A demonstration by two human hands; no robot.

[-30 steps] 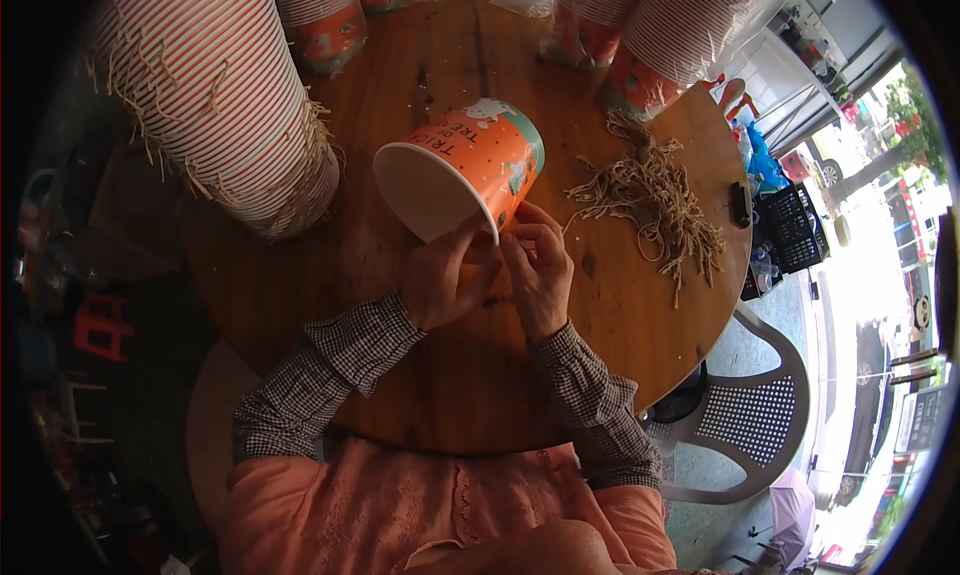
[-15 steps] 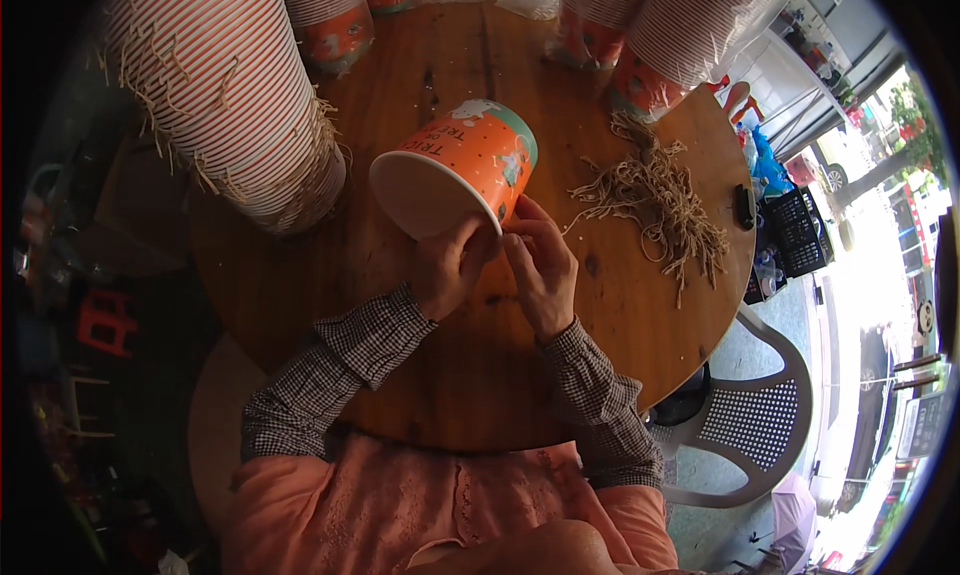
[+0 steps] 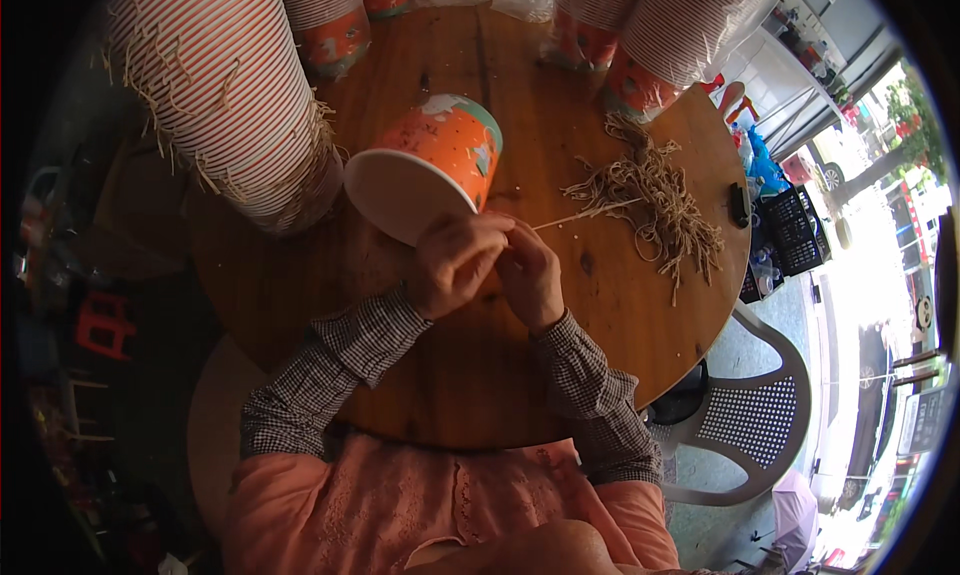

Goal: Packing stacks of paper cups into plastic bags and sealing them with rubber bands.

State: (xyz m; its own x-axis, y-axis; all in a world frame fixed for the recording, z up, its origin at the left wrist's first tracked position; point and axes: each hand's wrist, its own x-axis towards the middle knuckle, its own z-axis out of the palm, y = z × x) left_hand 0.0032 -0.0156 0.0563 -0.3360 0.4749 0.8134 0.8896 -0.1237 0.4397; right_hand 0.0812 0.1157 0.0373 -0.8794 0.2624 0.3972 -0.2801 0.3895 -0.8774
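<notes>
An orange paper bucket (image 3: 445,140) with a green base and white rim lies tilted on its side, its mouth facing me and to the left. At the lower right of its rim, my left hand (image 3: 450,265) is closed, touching the bucket's edge. My right hand (image 3: 532,280) is closed in a pinch, its fingertips meeting those of the left. From between the fingertips a thin strand of string (image 3: 590,213) stretches right, over a loose heap of beige strings (image 3: 675,205). The grip points themselves are hidden by the fingers.
A tall stack of paper buckets (image 3: 220,95) hung with strings leans at the left. More wrapped stacks (image 3: 680,35) stand at the far side of the round wooden table (image 3: 440,405). A small black object (image 3: 739,205) lies by the right edge, near a grey chair (image 3: 755,415).
The bucket has shifted left and turned slightly. My fingertips have come together off its rim, and a strand now runs taut from them to the heap.
</notes>
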